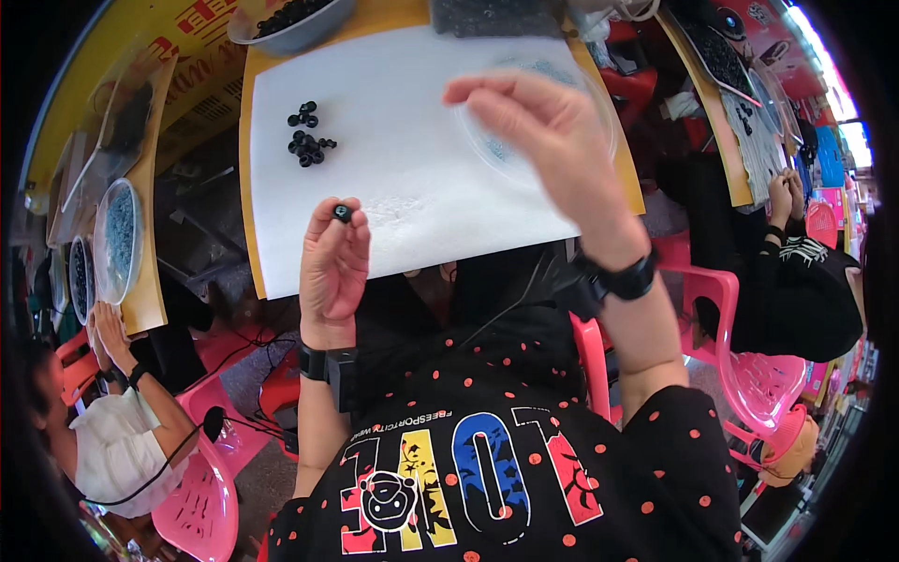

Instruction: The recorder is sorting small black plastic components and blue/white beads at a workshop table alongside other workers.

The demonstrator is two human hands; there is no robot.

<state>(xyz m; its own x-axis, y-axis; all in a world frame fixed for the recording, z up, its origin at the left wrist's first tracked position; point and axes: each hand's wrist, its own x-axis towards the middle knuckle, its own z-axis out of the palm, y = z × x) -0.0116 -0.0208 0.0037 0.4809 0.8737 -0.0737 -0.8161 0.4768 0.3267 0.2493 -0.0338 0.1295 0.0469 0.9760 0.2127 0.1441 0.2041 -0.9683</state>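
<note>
White-papered surface (375, 187) before me, I pinch a small black ring (343, 213) in my left hand (332, 267) while my right hand (543, 131), fingers loosely curled, grips a clear dish (496, 155); next likely calls for adding it to the black pile (308, 136).

A small black ring-shaped plastic part (343, 213), round with a pale spot at its centre, sits pinched at fingertip height just left of the frame's middle, over the lower edge of the white sheet. A shallow clear plastic dish (599, 112), round and tilted, sits at upper centre-right, holding tiny blue-grey beads; much of it is hidden.
</note>
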